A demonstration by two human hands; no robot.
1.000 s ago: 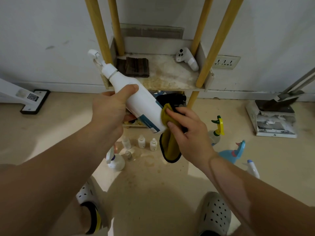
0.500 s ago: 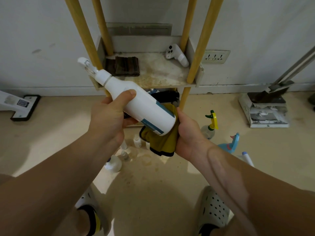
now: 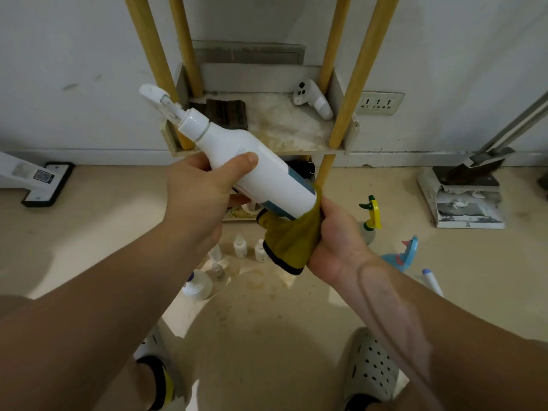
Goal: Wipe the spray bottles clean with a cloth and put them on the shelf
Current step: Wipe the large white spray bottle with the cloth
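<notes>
Beige floor lies below; a white spray bottle is gripped by the left hand, its base cupped from the right by a yellow cloth clutched in the right hand.

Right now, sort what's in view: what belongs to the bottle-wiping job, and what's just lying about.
For the job:
white spray bottle, held by left hand
yellow cloth, held by right hand
shelf
floor spray bottles

Lying about:
white controller
dustpan
dark folded cloth
</notes>
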